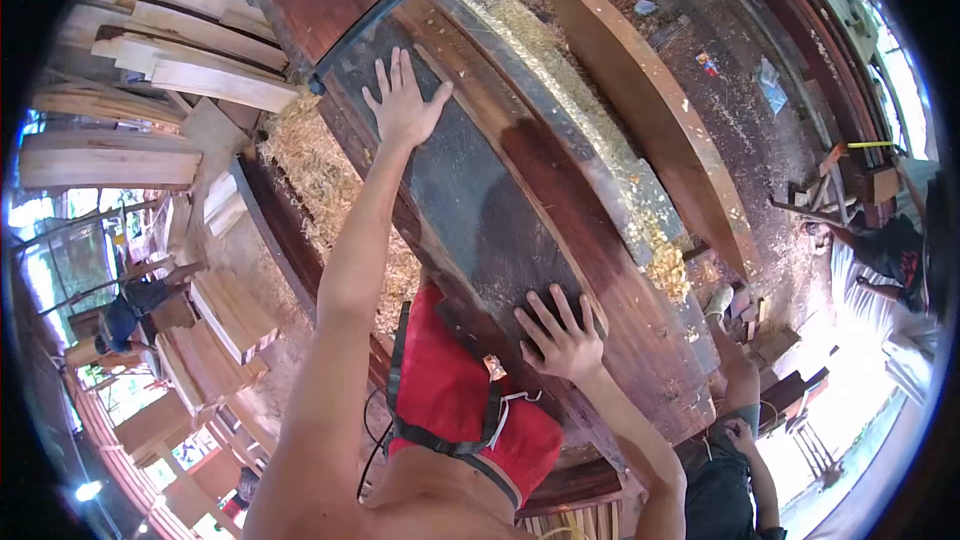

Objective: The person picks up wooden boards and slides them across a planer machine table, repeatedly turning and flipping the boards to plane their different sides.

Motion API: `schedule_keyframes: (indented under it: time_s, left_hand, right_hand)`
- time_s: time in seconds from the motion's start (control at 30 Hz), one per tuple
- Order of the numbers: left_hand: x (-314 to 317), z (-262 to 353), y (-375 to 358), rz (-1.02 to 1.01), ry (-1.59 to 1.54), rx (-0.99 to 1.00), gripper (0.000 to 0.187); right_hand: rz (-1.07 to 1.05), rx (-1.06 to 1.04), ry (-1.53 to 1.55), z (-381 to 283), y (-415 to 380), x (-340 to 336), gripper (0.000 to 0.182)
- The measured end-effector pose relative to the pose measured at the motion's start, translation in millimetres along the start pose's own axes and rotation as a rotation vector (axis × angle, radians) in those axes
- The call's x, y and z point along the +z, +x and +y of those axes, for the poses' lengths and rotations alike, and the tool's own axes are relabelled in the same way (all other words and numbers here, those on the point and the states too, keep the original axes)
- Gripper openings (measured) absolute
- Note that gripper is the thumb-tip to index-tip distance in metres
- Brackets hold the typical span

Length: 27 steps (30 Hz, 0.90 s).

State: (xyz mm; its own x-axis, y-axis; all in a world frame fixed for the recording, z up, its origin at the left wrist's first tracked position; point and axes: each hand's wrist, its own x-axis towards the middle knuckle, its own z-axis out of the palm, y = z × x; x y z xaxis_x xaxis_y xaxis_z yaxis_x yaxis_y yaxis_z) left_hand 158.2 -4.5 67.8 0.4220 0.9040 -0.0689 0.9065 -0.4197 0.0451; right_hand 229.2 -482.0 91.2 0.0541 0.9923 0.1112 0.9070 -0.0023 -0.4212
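1. The biggest thing I see is the long dark reddish-brown wooden plank [545, 210], running from upper left to lower right across the middle of my view, with a darker grey-black worn band down its face.
2. Beside it to the right lies a second curved brown wooden board [650, 110], on ground covered in sawdust.
3. A strip of pale yellow wood shavings [640, 210] lies along the plank's right edge, between the two boards.
4. At upper left I see a stack of pale cut timber boards [180, 50], well apart from both hands.
5. Low in the frame are the red shorts with black waistband [455, 400] of the person wearing the camera.
6. At lower right, another person in dark shorts [725, 470] stands near the plank's far end.
7. My left hand [403, 100] lies flat on the plank's dark band, fingers spread and loose, gripping nothing.
8. My right hand [560, 335] presses further down the same plank, fingers splayed, palm down, nothing clasped.
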Motion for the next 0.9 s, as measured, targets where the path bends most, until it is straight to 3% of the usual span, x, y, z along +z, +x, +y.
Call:
schedule_keyframes:
  time_s: [0.4, 0.9]
  left_hand:
    - [6.7, -98.5, 146.7, 0.097, -0.027, 0.011, 0.113]
    - [19.5, -188.5, 269.2, 0.226, 0.031, 0.041, 0.114]
  right_hand:
    - [-0.042, -0.058, 0.021, 5.5, 162.5, 34.0, 0.063]
    - [-0.031, -0.092, 0.023, 2.8, 300.1, 55.8, 0.061]
